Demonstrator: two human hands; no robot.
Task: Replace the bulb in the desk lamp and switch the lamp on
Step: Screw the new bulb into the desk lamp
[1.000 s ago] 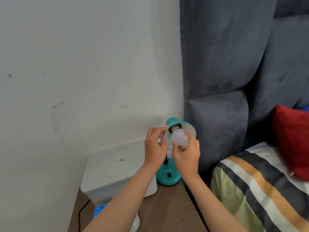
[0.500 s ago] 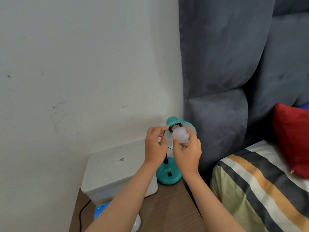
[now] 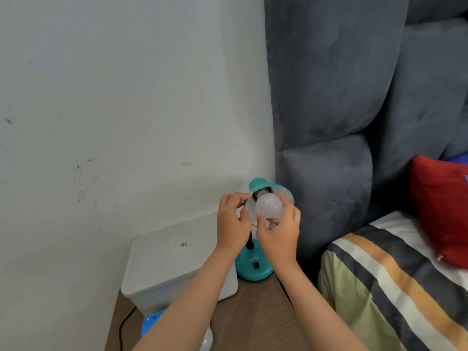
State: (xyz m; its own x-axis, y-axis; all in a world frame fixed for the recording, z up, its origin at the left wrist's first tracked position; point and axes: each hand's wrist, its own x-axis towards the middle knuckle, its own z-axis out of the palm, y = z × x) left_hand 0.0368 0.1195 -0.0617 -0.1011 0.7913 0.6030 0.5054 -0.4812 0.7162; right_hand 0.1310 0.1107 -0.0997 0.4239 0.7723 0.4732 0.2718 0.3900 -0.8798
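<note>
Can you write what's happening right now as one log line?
right hand: holds bulb at lamp shade | left hand: pinches shade rim | lamp: unlit

Teal desk lamp (image 3: 254, 264) on wooden bedside table (image 3: 253, 320); right hand (image 3: 279, 233) grips white bulb (image 3: 269, 207) at shade; left hand (image 3: 233, 221) pinches shade rim. White box (image 3: 167, 264) left.

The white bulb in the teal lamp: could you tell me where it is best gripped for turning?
Grip the white bulb around its wide round dome, coming from the open front of the teal shade; the neck sits deep inside, and the right hand already holds it so.
</note>
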